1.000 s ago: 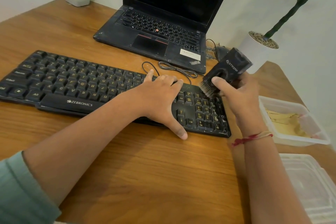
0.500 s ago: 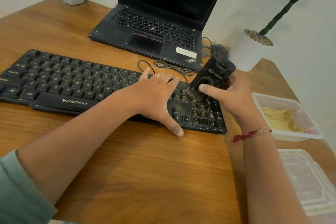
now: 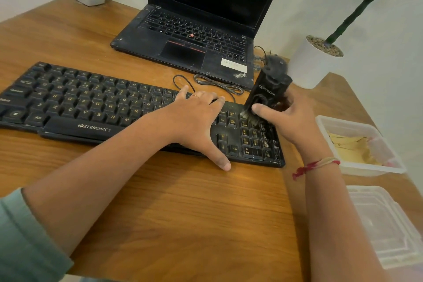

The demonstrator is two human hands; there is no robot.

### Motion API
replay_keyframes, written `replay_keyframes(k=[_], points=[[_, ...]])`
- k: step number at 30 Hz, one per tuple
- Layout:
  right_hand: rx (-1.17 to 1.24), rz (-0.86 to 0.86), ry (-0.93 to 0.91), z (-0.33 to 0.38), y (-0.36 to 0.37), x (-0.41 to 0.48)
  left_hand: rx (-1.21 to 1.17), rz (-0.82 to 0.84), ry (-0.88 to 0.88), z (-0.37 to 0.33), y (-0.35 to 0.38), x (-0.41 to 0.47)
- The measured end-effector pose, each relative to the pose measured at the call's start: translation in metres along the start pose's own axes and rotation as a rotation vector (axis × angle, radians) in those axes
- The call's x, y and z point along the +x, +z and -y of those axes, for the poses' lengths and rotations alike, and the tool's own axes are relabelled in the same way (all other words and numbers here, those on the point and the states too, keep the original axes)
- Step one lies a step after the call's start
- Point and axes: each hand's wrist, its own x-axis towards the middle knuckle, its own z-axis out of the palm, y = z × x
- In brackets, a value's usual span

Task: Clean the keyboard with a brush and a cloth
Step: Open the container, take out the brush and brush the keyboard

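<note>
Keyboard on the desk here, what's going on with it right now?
A person is brushing the keyboard. Their right hand holds a black brush with its bristles on the number keys at the keyboard's right end. Their left hand lies flat on the keys beside it. A yellowish cloth sits in a clear tub to the right, untouched.

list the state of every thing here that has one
black Zebronics keyboard: flat on the wooden table
black block-shaped brush: tilted, bristles down at the numpad keys
left hand: flat on the keyboard, fingers spread
right hand: grips the brush
black laptop: lid open, screen dark
clear plastic tub: uncovered, yellow cloth lying inside
</note>
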Motion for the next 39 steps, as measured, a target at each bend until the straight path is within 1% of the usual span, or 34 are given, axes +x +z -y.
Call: replay_keyframes(k=[1,3,4,5,6,8,9,10,11,13,15,17,18,19,21,22,23,24,26,27,29,30,31,32,34,35,37,38,39], points=[[-0.085,-0.079,-0.002,-0.004,0.000,0.002,0.000,0.000,0.000,0.000,0.000,0.000],[-0.225,-0.178,-0.020,-0.007,0.000,0.004,0.002,-0.004,0.001,0.000,0.000,0.000],[-0.241,-0.199,-0.035,-0.007,0.000,0.004,0.003,-0.006,0.001,0.000,0.000,0.000],[-0.202,-0.195,-0.049,-0.007,-0.001,0.003,0.003,-0.007,0.001,-0.001,0.000,-0.001],[-0.116,-0.159,-0.052,-0.004,-0.001,0.002,0.003,-0.008,0.000,0.000,-0.001,-0.001],[0.081,0.028,-0.017,0.005,-0.003,-0.003,0.003,-0.010,-0.001,-0.001,-0.001,-0.002],[0.124,0.125,0.003,0.008,-0.003,-0.005,0.003,-0.010,-0.002,-0.001,-0.001,-0.002],[0.123,0.172,0.013,0.008,-0.003,-0.006,0.002,-0.010,-0.002,-0.001,-0.001,-0.002],[0.101,0.159,0.023,0.006,-0.003,-0.005,0.001,-0.010,-0.002,-0.001,-0.001,-0.002],[0.013,0.023,0.026,-0.001,-0.003,0.000,-0.004,-0.010,0.001,-0.001,-0.001,-0.001],[-0.125,-0.115,0.003,-0.006,-0.003,0.003,-0.007,-0.010,0.000,-0.001,-0.001,0.000],[-0.151,-0.167,-0.009,-0.008,-0.005,0.004,-0.003,-0.011,0.002,0.000,-0.001,0.000],[-0.098,-0.150,-0.013,-0.007,-0.006,0.003,0.001,-0.010,0.003,0.000,0.000,0.001],[-0.013,-0.096,-0.006,-0.006,-0.007,0.001,0.005,-0.010,0.003,0.000,0.000,0.001],[0.150,0.086,0.035,0.002,-0.006,-0.004,0.008,-0.010,0.001,0.000,0.001,0.001],[0.188,0.150,0.059,0.003,-0.006,-0.005,0.009,-0.009,0.001,0.001,0.001,0.001],[0.196,0.160,0.080,0.003,-0.006,-0.005,0.010,-0.007,0.002,0.001,0.001,0.001],[0.175,0.120,0.093,-0.001,-0.006,-0.003,0.010,-0.006,0.003,0.001,0.000,0.001],[0.055,-0.043,0.093,-0.008,-0.007,0.003,0.007,-0.009,0.006,0.001,0.000,0.001],[-0.036,-0.118,0.070,-0.012,-0.007,0.005,0.005,-0.009,0.006,0.001,0.000,0.001],[-0.206,-0.186,0.000,-0.016,-0.008,0.005,-0.002,-0.009,0.005,0.001,0.000,0.001],[-0.218,-0.194,-0.021,-0.016,-0.008,0.005,-0.004,-0.010,0.004,0.001,0.001,0.001],[-0.143,-0.201,-0.020,-0.015,-0.008,0.004,-0.003,-0.010,0.003,0.001,0.001,0.001],[-0.002,-0.205,-0.001,-0.012,-0.007,0.003,-0.002,-0.009,0.004,0.001,0.000,0.002],[0.250,-0.157,0.035,-0.004,-0.009,0.001,0.002,-0.011,0.007,0.000,0.000,0.002],[0.294,-0.079,0.043,-0.002,-0.009,0.000,0.000,-0.013,0.007,0.000,0.000,0.001],[0.210,0.056,0.048,-0.001,-0.006,-0.002,-0.003,-0.015,0.006,0.000,-0.001,0.001],[0.132,0.053,0.042,-0.003,-0.003,-0.001,-0.003,-0.015,0.005,0.000,-0.001,0.000],[0.075,0.007,0.035,-0.004,-0.001,0.001,-0.002,-0.014,0.004,0.001,-0.001,0.000]])
